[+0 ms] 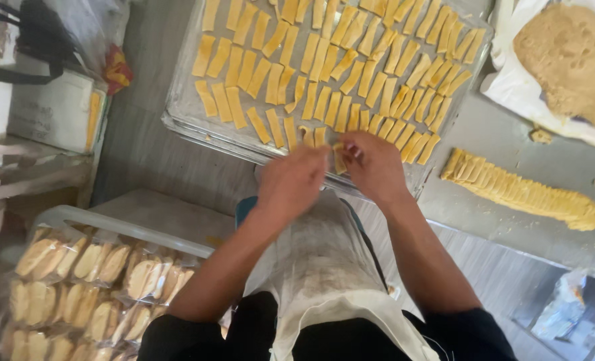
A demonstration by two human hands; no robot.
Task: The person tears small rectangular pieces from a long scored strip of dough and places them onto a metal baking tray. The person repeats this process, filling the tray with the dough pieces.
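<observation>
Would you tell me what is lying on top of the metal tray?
The metal tray carries rows of yellow dough strips. Both hands, left hand and right hand, cover its near edge there.

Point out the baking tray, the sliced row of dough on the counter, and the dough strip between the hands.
Baking tray [177,120], head view: bare left rim.
Sliced row of dough [525,190], head view: middle of the row.
Dough strip [339,159], head view: its middle, between both hands' fingertips.
</observation>
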